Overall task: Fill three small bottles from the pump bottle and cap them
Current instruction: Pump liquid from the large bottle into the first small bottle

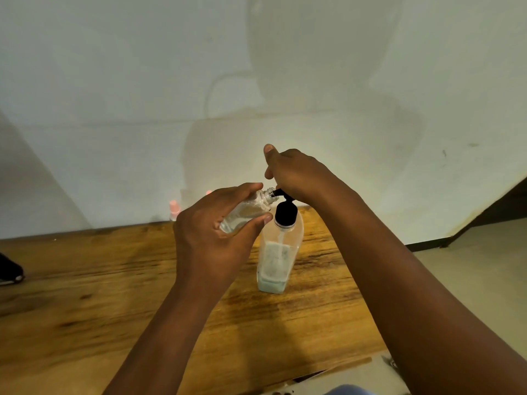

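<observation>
A clear pump bottle [278, 252] with a black pump head [285, 213] stands on the wooden table [85, 280]; a little pale green liquid lies at its bottom. My left hand [211, 232] grips a small clear uncapped bottle [248, 209], tilted with its mouth against the black nozzle. My right hand [296, 175] rests on top of the pump head, fingers curled over it. A small bottle with a pink cap [174, 210] stands at the table's back edge by the wall. Another pink cap [209, 192] peeks out behind my left hand.
A pale wall [256, 81] rises right behind the table. A dark object [10, 270] lies at the table's left edge. The table's right edge drops to a light floor [470, 266].
</observation>
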